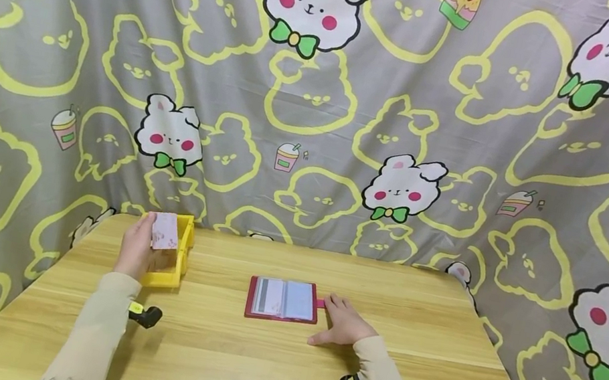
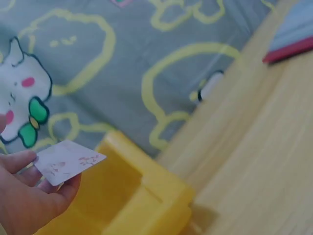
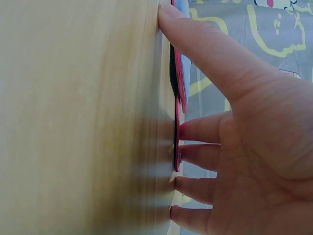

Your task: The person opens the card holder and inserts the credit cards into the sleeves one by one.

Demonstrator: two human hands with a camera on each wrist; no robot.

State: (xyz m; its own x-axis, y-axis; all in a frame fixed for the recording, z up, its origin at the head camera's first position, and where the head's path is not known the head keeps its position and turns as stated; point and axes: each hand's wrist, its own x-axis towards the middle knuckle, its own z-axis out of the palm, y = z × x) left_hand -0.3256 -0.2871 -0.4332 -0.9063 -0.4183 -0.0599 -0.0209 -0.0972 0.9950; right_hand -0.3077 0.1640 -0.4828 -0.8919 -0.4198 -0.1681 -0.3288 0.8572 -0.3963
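A pale pink patterned card (image 1: 165,231) is pinched between the fingers and thumb of my left hand (image 1: 135,246). That hand is over a yellow plastic box (image 1: 184,257); in the left wrist view the card (image 2: 68,160) overlaps the box's wall (image 2: 146,181). A red card holder (image 1: 248,306) lies spread on the table with clear sleeves, a card visible in its left sleeve. My right hand (image 1: 344,325) rests beside it with fingers spread, fingertips at its pink strap (image 1: 320,303). In the right wrist view two fingers touch the strap (image 3: 177,142) and the thumb reaches along the cover.
The wooden table (image 1: 224,366) ends at a grey curtain (image 1: 318,111) printed with rabbits and yellow outlines, which surrounds it at the back and sides. Black wrist cameras hang by both sleeves, the left one (image 1: 146,316) near the yellow box.
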